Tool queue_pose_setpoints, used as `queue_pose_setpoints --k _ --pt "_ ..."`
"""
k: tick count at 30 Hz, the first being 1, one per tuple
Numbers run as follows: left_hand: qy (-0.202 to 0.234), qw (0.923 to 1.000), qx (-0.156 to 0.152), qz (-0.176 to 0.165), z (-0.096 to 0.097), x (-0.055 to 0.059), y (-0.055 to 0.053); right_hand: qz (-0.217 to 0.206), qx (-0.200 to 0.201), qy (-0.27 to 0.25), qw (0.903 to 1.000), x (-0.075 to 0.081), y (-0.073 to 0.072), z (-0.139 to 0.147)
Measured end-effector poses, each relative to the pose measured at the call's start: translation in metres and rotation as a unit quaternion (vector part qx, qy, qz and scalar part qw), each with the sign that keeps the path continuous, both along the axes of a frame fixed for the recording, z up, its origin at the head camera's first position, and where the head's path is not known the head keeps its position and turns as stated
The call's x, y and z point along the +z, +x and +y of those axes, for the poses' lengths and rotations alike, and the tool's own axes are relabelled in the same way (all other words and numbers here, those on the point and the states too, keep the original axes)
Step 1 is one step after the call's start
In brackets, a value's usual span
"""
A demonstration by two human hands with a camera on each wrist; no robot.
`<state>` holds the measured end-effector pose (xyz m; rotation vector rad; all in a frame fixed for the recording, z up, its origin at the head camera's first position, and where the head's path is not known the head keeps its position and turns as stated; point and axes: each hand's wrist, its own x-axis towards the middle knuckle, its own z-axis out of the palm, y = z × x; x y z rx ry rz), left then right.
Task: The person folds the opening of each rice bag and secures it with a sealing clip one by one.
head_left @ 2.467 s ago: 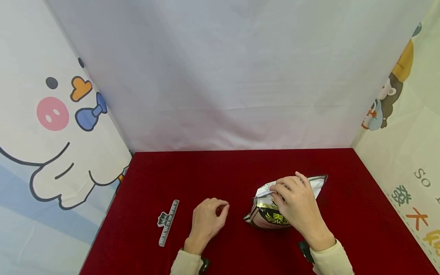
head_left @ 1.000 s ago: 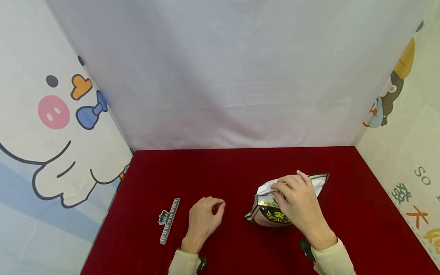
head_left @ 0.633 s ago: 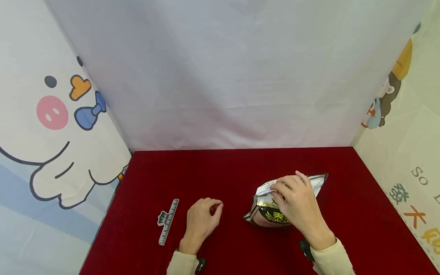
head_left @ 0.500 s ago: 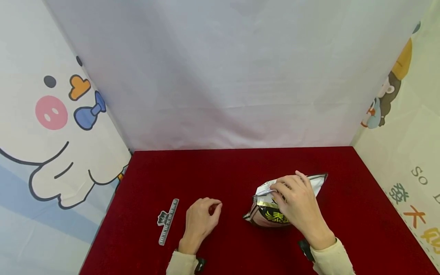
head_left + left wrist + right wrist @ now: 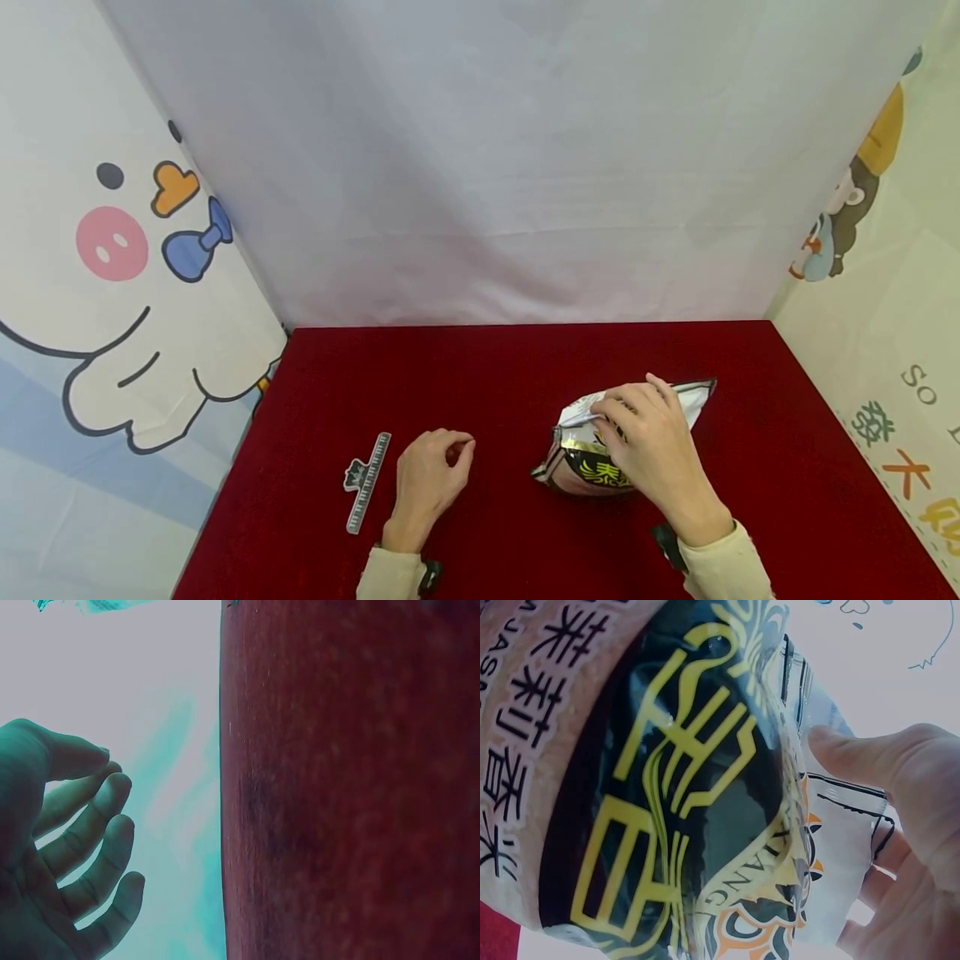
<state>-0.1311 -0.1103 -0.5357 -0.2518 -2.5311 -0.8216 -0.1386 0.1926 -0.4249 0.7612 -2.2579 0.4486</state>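
Observation:
A bag of jasmine rice [image 5: 592, 462] with a black and yellow label lies on the red table, right of centre. My right hand [image 5: 648, 442] holds its folded-over top, thumb on the near side and fingers behind. In the right wrist view the thumb [image 5: 885, 754] presses the white fold, and the printed front [image 5: 675, 772] fills the left. My left hand [image 5: 431, 479] hovers over the cloth with nothing in it, its fingers [image 5: 105, 855] loosely bent and thumb near the index tip. Just left of it lies a clear bag clip [image 5: 365, 483] with ruler-like stripes and a dark, crown-shaped handle.
Red cloth covers the table [image 5: 450, 367]. A pale curtain [image 5: 510, 167] closes off the back, with printed cartoon sheets at left [image 5: 112, 333] and right [image 5: 892, 350]. Black bands with wrist devices sit at both sleeves.
My left hand has drifted left, away from the rice bag and closer to the clip. The right hand has kept its hold on the folded top, and the bag has stayed put.

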Motion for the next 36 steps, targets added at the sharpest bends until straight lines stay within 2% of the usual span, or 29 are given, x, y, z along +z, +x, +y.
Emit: queue_pose_setpoints --k 8,36 --pt "0.003 0.9996 0.020 -0.020 -0.008 0.001 0.001 -0.001 -0.002 -0.001 1.0000 -0.001 0.000 0.000" --pt "0.016 0.9984 0.038 -0.040 -0.022 -0.002 0.003 0.001 0.001 -0.006 1.0000 0.000 0.000 0.000"
